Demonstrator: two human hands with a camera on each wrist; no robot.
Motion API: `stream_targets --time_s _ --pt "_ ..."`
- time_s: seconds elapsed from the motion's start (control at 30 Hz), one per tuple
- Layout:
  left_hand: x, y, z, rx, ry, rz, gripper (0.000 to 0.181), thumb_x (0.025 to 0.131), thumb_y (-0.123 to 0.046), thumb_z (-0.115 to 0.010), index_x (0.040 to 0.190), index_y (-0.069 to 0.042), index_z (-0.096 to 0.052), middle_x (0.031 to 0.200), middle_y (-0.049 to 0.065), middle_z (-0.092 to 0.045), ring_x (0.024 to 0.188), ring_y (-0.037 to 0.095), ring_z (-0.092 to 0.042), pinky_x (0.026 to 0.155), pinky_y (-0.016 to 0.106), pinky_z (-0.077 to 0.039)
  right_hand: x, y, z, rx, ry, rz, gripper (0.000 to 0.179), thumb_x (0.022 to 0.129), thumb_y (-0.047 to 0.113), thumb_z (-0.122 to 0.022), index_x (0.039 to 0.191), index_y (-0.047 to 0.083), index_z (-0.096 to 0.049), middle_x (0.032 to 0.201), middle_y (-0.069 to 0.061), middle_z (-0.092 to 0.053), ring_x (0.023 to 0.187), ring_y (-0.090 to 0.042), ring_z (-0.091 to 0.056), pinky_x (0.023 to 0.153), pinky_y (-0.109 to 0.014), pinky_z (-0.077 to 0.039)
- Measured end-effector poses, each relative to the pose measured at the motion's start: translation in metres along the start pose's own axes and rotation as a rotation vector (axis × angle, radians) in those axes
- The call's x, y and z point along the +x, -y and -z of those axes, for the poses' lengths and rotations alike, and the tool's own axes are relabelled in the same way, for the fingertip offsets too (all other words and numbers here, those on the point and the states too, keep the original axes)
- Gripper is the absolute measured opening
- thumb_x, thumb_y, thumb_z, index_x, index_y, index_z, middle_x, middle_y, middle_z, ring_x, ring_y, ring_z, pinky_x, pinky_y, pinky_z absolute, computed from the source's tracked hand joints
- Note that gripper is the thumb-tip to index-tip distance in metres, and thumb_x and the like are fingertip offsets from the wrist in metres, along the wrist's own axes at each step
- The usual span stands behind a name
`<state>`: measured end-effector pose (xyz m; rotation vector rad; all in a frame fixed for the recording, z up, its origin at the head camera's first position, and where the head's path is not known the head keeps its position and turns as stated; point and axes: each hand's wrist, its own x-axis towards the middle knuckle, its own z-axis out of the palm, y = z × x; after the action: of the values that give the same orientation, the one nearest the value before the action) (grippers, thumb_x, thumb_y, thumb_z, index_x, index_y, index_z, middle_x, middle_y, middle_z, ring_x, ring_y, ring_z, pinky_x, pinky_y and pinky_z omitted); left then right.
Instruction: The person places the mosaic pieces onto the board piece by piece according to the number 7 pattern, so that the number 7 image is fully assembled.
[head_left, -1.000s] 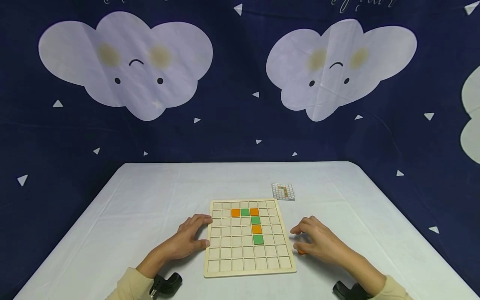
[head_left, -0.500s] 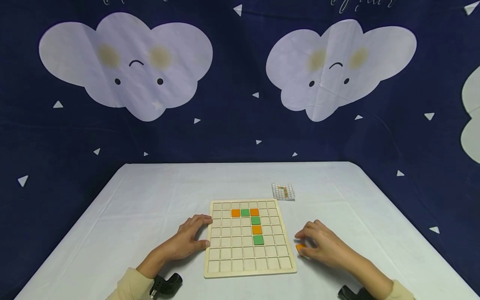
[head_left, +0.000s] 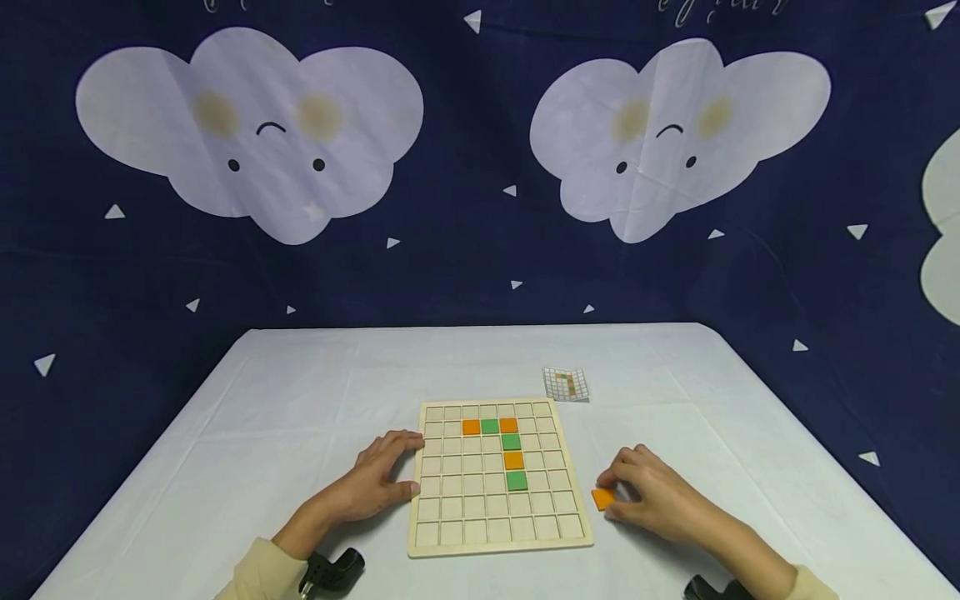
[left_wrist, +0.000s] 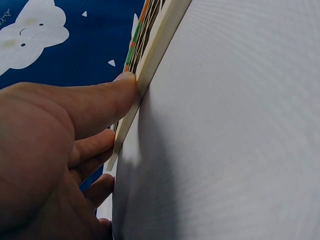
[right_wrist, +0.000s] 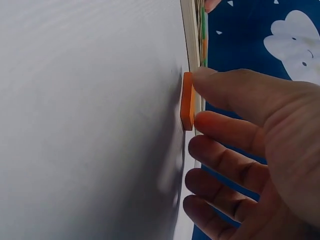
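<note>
A wooden grid board lies on the white table and carries orange tiles and green tiles in a hooked line. My left hand rests at the board's left edge, thumb and fingertips against the rim; the left wrist view shows the thumb on that rim. Right of the board, a loose orange tile is pinched between the thumb and index finger of my right hand. In the right wrist view this orange tile is low at the table surface, the other fingers spread below.
A small printed card with a grid pattern lies behind the board's far right corner. The white table ends at a dark blue cloth with clouds. Black straps with devices sit at the wrists.
My right hand has drawn back to the right, and its thumb and index finger have come round the loose orange tile, which now shows more. The left hand and board stay put.
</note>
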<state>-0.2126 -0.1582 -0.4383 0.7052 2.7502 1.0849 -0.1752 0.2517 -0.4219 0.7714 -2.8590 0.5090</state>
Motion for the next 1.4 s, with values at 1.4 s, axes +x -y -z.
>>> stream_targets --time_s 1.4 --pt "0.0003 0.001 -0.0008 -0.006 -0.002 -0.001 0.053 0.083 -0.026 -0.07 0.129 -0.01 -0.049 0.143 0.007 -0.041 0.137 0.035 -0.03 0.109 0.064 -0.015 0.0018 -0.0015 0.004 -0.049 -0.004 -0.035 0.02 0.074 0.026 -0.077 0.092 0.027 -0.069 0.089 0.019 -0.053 0.087 -0.001 -0.043 0.075 -0.028 -0.044"
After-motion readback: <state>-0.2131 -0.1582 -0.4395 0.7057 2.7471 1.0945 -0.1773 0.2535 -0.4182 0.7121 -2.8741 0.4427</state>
